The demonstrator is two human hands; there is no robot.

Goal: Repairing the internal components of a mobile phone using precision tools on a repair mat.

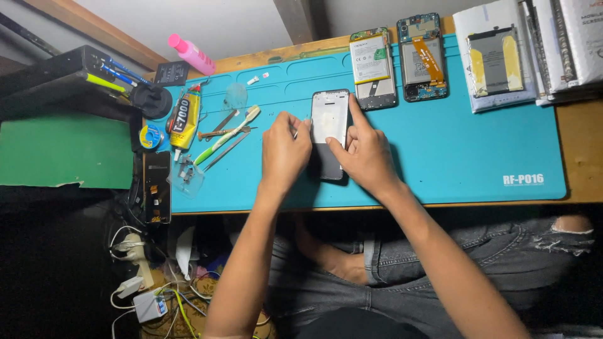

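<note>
A phone screen panel (330, 119) with a white inner face and dark frame lies on the blue work mat (452, 150). My right hand (363, 154) grips its lower right side, index finger stretched along the right edge. My left hand (284, 150) is at its left edge, fingers pinched on a thin metal tool (296, 131) touching the panel. Two opened phones (373, 68) (422, 56) with batteries exposed lie just behind.
Left on the mat: a glue tube (185, 119), toothbrush (227, 135), tweezers (225, 150), screwdriver, a pink bottle (192, 54). A dark phone (156, 186) lies at the mat's left edge. White packaged parts (496, 59) are stacked back right. Cables and a power strip lie on the floor below.
</note>
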